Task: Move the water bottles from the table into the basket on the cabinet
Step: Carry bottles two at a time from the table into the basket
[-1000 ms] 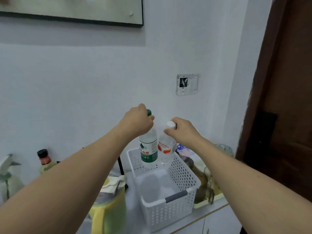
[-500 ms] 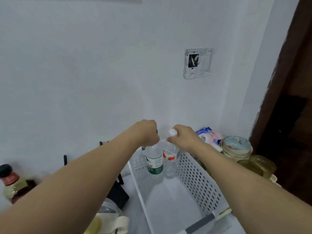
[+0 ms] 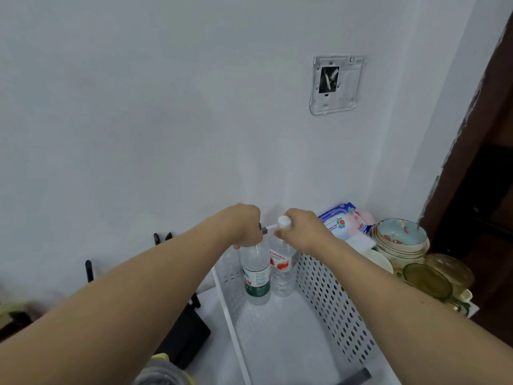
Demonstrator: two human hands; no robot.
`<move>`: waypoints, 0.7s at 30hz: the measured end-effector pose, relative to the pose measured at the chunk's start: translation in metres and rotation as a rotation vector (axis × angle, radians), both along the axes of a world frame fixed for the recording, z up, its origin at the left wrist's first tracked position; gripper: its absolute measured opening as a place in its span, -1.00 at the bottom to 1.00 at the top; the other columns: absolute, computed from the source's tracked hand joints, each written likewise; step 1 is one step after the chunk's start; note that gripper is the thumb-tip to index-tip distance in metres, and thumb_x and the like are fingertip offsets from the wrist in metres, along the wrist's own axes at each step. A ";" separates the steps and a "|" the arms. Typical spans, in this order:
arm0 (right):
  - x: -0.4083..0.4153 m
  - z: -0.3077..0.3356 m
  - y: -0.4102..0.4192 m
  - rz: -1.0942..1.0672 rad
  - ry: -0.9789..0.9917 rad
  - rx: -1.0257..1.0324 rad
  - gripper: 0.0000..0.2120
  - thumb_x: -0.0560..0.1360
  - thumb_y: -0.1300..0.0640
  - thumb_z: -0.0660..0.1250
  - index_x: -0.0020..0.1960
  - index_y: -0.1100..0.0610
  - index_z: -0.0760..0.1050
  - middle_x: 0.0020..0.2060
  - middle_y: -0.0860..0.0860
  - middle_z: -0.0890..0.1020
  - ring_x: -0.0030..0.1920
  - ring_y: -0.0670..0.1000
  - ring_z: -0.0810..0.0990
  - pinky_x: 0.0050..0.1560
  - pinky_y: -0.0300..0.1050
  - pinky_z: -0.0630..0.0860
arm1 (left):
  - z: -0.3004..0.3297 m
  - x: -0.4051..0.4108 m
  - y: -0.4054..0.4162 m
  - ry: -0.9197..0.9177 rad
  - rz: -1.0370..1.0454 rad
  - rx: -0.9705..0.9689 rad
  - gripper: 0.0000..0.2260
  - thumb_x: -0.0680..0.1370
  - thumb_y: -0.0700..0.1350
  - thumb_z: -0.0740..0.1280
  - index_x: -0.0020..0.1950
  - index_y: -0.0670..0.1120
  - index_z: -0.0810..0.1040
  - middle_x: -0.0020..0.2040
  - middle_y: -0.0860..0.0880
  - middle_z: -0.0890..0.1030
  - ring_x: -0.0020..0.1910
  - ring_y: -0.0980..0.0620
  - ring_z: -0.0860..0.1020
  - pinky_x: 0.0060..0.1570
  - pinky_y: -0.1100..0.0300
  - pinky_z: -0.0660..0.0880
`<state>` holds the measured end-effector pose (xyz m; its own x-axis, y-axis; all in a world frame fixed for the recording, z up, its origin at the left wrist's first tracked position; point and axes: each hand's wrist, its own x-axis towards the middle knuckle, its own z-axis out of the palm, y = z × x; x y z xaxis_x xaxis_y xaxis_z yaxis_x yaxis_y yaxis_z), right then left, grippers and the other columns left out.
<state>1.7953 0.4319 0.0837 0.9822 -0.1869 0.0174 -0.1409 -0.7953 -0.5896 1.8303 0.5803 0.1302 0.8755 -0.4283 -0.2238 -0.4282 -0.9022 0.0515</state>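
Observation:
Two clear water bottles stand upright at the far end of the white perforated basket (image 3: 336,304). My left hand (image 3: 244,226) grips the neck of the green-labelled bottle (image 3: 256,276), hiding its cap. Just to its right, my right hand (image 3: 299,230) grips the top of the red-labelled bottle (image 3: 281,269), whose white cap shows beside my fingers. Both bottle bases look to be on or just above the basket floor. The two bottles stand side by side, nearly touching.
Stacked ceramic bowls (image 3: 399,240) and amber glass dishes (image 3: 433,279) sit to the right of the basket. A pack of wipes (image 3: 342,220) leans on the wall behind. A black device (image 3: 186,334) lies left of the basket. A dark wooden door (image 3: 483,190) stands at right.
Both hands have lowered the bottles from above the basket rim down into its far end. The view has moved closer and tilted down.

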 end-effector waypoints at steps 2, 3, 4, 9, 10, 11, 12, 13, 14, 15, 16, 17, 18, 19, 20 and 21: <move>0.002 0.001 0.000 0.007 0.012 -0.007 -0.75 0.47 0.00 0.38 0.06 0.12 0.49 -0.04 0.05 0.58 -0.06 0.08 0.58 -0.02 0.06 0.58 | -0.006 0.003 -0.001 0.012 -0.017 0.023 -0.79 0.55 -0.07 0.25 0.11 -0.16 0.50 -0.03 -0.15 0.68 -0.15 -0.08 0.63 -0.24 0.14 0.50; 0.002 0.002 0.000 0.011 0.018 -0.012 -0.74 0.47 0.00 0.38 0.07 0.12 0.48 -0.03 0.06 0.57 -0.05 0.08 0.58 -0.01 0.06 0.58 | -0.009 0.004 -0.001 0.013 -0.030 0.033 -0.79 0.55 -0.08 0.26 0.11 -0.15 0.49 -0.01 -0.15 0.66 -0.11 -0.09 0.62 -0.26 0.14 0.47; 0.002 0.002 0.000 0.015 0.026 -0.016 -0.74 0.48 0.00 0.38 0.08 0.12 0.47 -0.02 0.06 0.57 -0.04 0.08 0.58 -0.01 0.06 0.58 | -0.011 0.005 0.000 0.013 -0.041 0.035 -0.80 0.55 -0.09 0.26 0.12 -0.15 0.48 0.01 -0.15 0.65 -0.08 -0.10 0.61 -0.25 0.14 0.45; -0.001 0.001 0.001 0.014 0.043 -0.018 -0.70 0.50 -0.02 0.36 0.15 0.12 0.45 0.02 0.05 0.55 -0.03 0.06 0.55 -0.19 -0.09 0.48 | -0.009 0.006 0.004 0.028 -0.046 0.019 -0.80 0.57 -0.05 0.26 0.14 -0.12 0.42 0.04 -0.11 0.55 -0.05 -0.09 0.53 -0.10 0.08 0.47; -0.003 0.001 0.001 0.013 0.041 -0.015 -0.69 0.51 -0.02 0.35 0.17 0.11 0.44 0.04 0.04 0.55 -0.03 0.05 0.54 -0.25 -0.13 0.42 | -0.008 0.005 0.004 0.040 -0.047 0.023 -0.78 0.57 -0.04 0.27 0.15 -0.12 0.42 0.04 -0.10 0.55 -0.04 -0.10 0.54 -0.08 0.08 0.46; -0.004 0.001 0.001 0.011 0.040 -0.005 -0.67 0.51 -0.02 0.35 0.19 0.10 0.44 0.05 0.04 0.55 -0.02 0.04 0.53 -0.27 -0.15 0.38 | -0.007 0.004 0.005 0.051 -0.049 0.030 -0.76 0.57 -0.03 0.28 0.17 -0.12 0.42 0.04 -0.10 0.55 -0.03 -0.09 0.54 -0.09 0.09 0.46; -0.006 0.001 0.001 0.007 0.042 0.015 -0.66 0.50 -0.02 0.36 0.21 0.10 0.43 0.06 0.04 0.55 -0.02 0.04 0.53 -0.26 -0.15 0.39 | -0.006 0.003 0.004 0.061 -0.052 0.038 -0.74 0.57 -0.01 0.29 0.18 -0.12 0.43 0.04 -0.09 0.55 -0.04 -0.08 0.52 -0.10 0.11 0.44; -0.008 0.002 0.000 0.001 0.045 0.040 -0.64 0.50 -0.03 0.36 0.22 0.09 0.42 0.07 0.04 0.54 -0.01 0.04 0.54 -0.21 -0.13 0.44 | -0.005 0.001 0.004 0.069 -0.053 0.050 -0.72 0.58 0.01 0.30 0.19 -0.12 0.43 0.03 -0.07 0.54 -0.06 -0.06 0.50 -0.12 0.13 0.42; -0.010 0.003 -0.001 -0.004 0.049 0.059 -0.62 0.49 -0.03 0.37 0.23 0.09 0.41 0.07 0.04 0.54 0.00 0.05 0.54 -0.13 -0.09 0.50 | -0.003 -0.001 0.004 0.072 -0.053 0.065 -0.70 0.58 0.03 0.30 0.21 -0.12 0.43 0.02 -0.06 0.53 -0.07 -0.05 0.49 -0.12 0.14 0.39; -0.013 0.004 -0.002 -0.009 0.053 0.067 -0.60 0.49 -0.04 0.37 0.25 0.09 0.40 0.08 0.05 0.54 0.01 0.05 0.55 -0.04 -0.04 0.54 | 0.000 -0.002 0.005 0.067 -0.052 0.082 -0.67 0.58 0.05 0.29 0.24 -0.12 0.43 0.03 -0.06 0.53 -0.06 -0.05 0.48 -0.11 0.14 0.39; -0.017 0.006 -0.004 -0.013 0.056 0.067 -0.57 0.49 -0.04 0.37 0.28 0.10 0.39 0.09 0.05 0.54 0.03 0.06 0.55 0.03 -0.01 0.55 | 0.004 -0.004 0.005 0.054 -0.050 0.095 -0.65 0.59 0.07 0.27 0.27 -0.12 0.42 0.07 -0.07 0.54 -0.03 -0.05 0.48 -0.08 0.13 0.40; -0.022 0.009 -0.007 -0.015 0.054 0.061 -0.53 0.50 -0.06 0.36 0.32 0.11 0.38 0.12 0.06 0.53 0.07 0.07 0.54 0.09 0.00 0.54 | 0.008 -0.004 0.005 0.031 -0.046 0.093 -0.63 0.60 0.08 0.25 0.31 -0.11 0.40 0.12 -0.08 0.55 0.00 -0.06 0.49 -0.03 0.11 0.43; -0.027 0.013 -0.011 -0.017 0.046 0.048 -0.49 0.51 -0.07 0.34 0.37 0.12 0.35 0.19 0.07 0.51 0.14 0.08 0.53 0.15 -0.01 0.50 | 0.013 -0.005 0.005 -0.002 -0.043 0.072 -0.61 0.61 0.08 0.22 0.34 -0.11 0.38 0.16 -0.09 0.57 0.05 -0.07 0.51 0.04 0.08 0.47; -0.034 0.018 -0.015 -0.018 0.031 0.031 -0.46 0.53 -0.08 0.31 0.42 0.13 0.32 0.27 0.07 0.48 0.23 0.08 0.50 0.22 -0.03 0.46 | 0.017 -0.006 0.004 -0.047 -0.043 0.039 -0.60 0.62 0.08 0.20 0.37 -0.11 0.37 0.20 -0.10 0.57 0.09 -0.08 0.52 0.10 0.03 0.49; -0.042 0.023 -0.020 -0.023 0.013 0.016 -0.43 0.54 -0.08 0.29 0.46 0.13 0.28 0.36 0.07 0.42 0.30 0.08 0.45 0.27 -0.04 0.41 | 0.022 -0.008 0.003 -0.101 -0.047 0.007 -0.60 0.63 0.07 0.17 0.38 -0.12 0.35 0.24 -0.12 0.55 0.13 -0.11 0.53 0.14 -0.02 0.49; -0.051 0.029 -0.025 -0.030 -0.009 0.006 -0.43 0.56 -0.07 0.26 0.49 0.13 0.24 0.42 0.07 0.36 0.36 0.08 0.41 0.32 -0.04 0.37 | 0.028 -0.011 0.001 -0.158 -0.056 -0.022 -0.60 0.64 0.07 0.14 0.40 -0.12 0.34 0.29 -0.13 0.51 0.16 -0.12 0.53 0.17 -0.04 0.49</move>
